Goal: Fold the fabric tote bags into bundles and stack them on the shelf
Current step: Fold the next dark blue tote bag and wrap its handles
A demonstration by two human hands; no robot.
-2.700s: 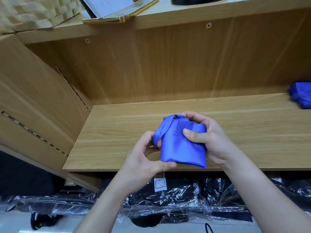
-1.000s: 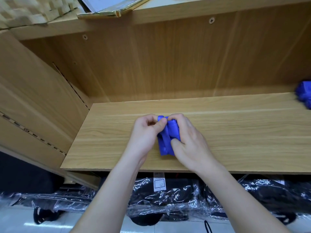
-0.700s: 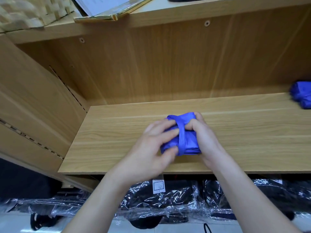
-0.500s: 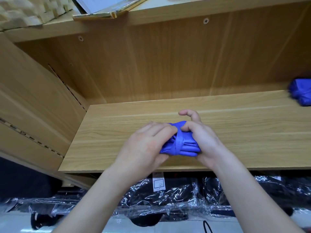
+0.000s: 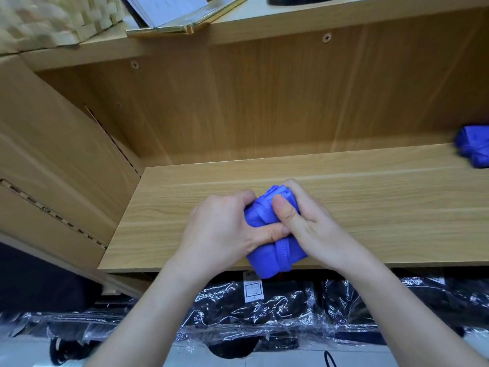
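Observation:
A blue fabric tote bag [image 5: 267, 258], folded into a tight bundle with its strap wrapped around it, sits at the front edge of the wooden shelf [image 5: 169, 213]. My left hand [image 5: 225, 231] grips the bundle's left side, thumb across its front. From the right, my right hand [image 5: 309, 223] grips it with the thumb pressed on top. A second blue bundle [image 5: 473, 148] lies on the shelf at the far right, partly cut off by the frame.
The shelf's wooden back panel [image 5: 264, 102] and left side wall [image 5: 53, 160] enclose the space. Black items in clear plastic wrap [image 5: 264, 313] lie below the shelf. A woven basket [image 5: 53, 19] and a book on a gold stand [image 5: 182, 14] sit on the upper shelf.
The flat folded bag has been rolled into a compact bundle with the strap wound round it. Both hands have tightened on it and drawn it toward the shelf's front edge.

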